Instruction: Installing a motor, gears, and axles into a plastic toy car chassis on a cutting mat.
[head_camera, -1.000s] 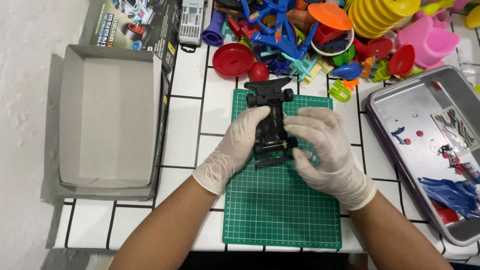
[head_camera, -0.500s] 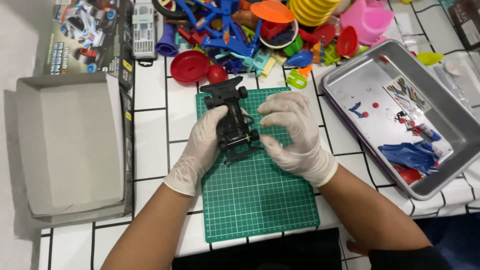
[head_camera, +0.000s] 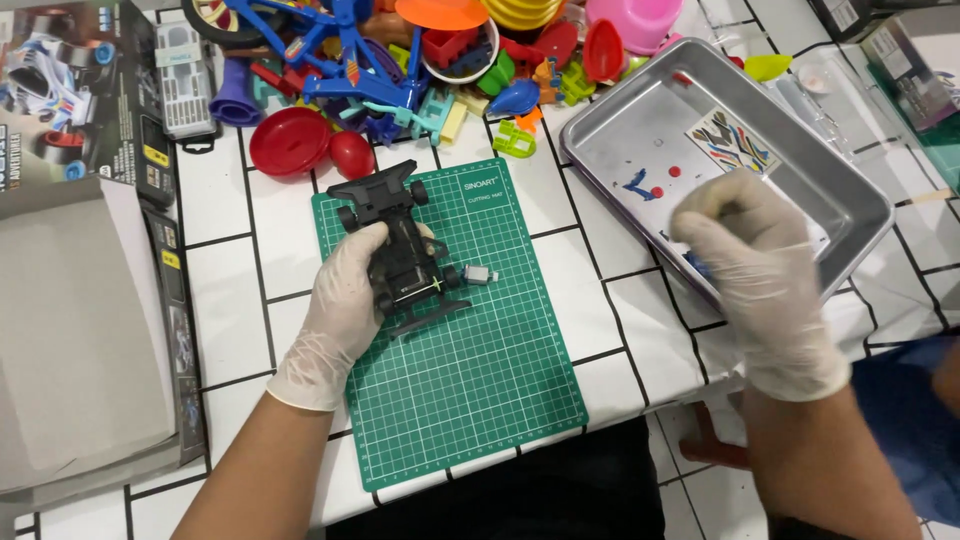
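Toy car chassis: black model car chassis (head_camera: 400, 245) lies on the green cutting mat (head_camera: 470, 370), upper left part of the mat, nose toward the toy pile; small black wheels show at its front corners.
Left hand: white-gloved left hand (head_camera: 345, 305) wraps the chassis from its left side, fingers curled round the body, thumb on top; firm hold.
Small motor: a little grey cylinder part (head_camera: 481, 275) rests on the mat just beside the chassis's right side; whether they touch, cannot tell.
Right hand: gloved right hand (head_camera: 755, 270) is over the near edge of the metal tray (head_camera: 850, 190), fingers curled in, tips pinched together; what it pinches, if anything, cannot tell.
Tray contents: a sticker sheet (head_camera: 735, 140) with coloured shapes, plus red and blue small bits on the tray floor.
Table: white tiled table (head_camera: 225, 300) with dark grout lines carries everything.
Left of mat: open grey cardboard box (head_camera: 85, 330), with its printed lid (head_camera: 70, 90) behind it.
Far edge: heap of coloured plastic toys (head_camera: 420, 60), a red dish (head_camera: 290, 140) nearest the chassis.
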